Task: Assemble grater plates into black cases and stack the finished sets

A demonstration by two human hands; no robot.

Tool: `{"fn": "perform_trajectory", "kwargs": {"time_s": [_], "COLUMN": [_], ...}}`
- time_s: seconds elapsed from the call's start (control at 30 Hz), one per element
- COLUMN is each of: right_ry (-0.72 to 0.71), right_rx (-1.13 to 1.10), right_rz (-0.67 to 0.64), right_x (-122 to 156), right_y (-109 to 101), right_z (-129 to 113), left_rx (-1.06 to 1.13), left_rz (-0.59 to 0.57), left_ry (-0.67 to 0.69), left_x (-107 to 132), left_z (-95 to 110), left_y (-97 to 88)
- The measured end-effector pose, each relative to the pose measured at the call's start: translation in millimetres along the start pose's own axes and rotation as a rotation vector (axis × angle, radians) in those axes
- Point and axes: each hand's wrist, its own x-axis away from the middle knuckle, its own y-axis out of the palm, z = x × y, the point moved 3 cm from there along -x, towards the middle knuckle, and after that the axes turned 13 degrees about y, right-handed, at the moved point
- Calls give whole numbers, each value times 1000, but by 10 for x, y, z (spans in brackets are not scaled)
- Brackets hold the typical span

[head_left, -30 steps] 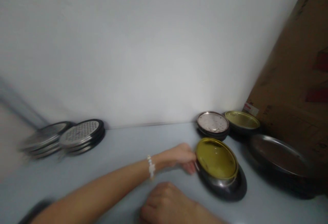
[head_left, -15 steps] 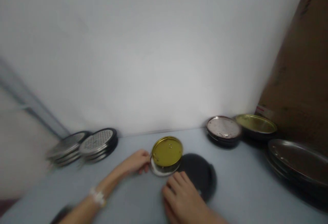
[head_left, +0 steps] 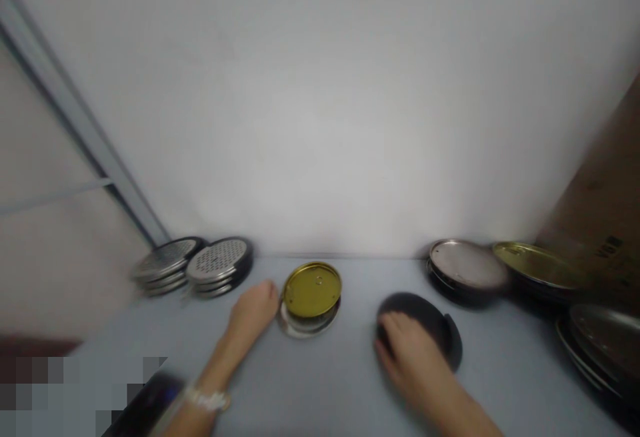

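Note:
My left hand (head_left: 254, 309) is closed, its fingers curled at the left rim of a round silver dish (head_left: 300, 330). On that dish sits a smaller gold round metal plate (head_left: 313, 290) with a little wire loop, slightly off centre. To the right lies a black round plate (head_left: 425, 313) with a raised tab on its right edge. Over its left edge my right hand (head_left: 407, 343) is bent, the thumb low at the near side and the fingers on top. Blur hides the exact contact of both hands.
Stacks of perforated metal discs (head_left: 220, 260) stand at the back left. At the back right are a stack of silver round plates (head_left: 467, 263) and a gold-topped stack (head_left: 537, 265). Dark round plates (head_left: 607, 337) lie far right, beside a brown cardboard box (head_left: 607, 223).
The silver dish and gold plate have slid left with my left hand, away from the black plate. My right hand has shifted right onto the black plate's edge. The camera view has swung left.

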Motion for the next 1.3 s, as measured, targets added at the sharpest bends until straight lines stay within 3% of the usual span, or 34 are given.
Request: {"fn": "perform_trajectory", "kwargs": {"time_s": [0.13, 0.37, 0.77, 1.03, 1.3], "right_ry": [-121, -270, -273, -276, -252], "right_rx": [-94, -216, -294, -344, -364], "right_rz": [4, -131, -111, -134, -184], "right_x": [49, 139, 149, 156, 143], "right_y": [30, -71, -60, -78, -91], "right_z": [-79, -230, -232, -239, -256], "left_rx": [92, 250, 434, 296, 144], "left_rz": [88, 124, 222, 383, 399], "left_ry": [47, 42, 14, -102, -143], "left_x": [32, 51, 43, 41, 134], "left_z": [73, 177, -11, -252, -284], "left_y": [-14, 38, -37, -216, -320]}}
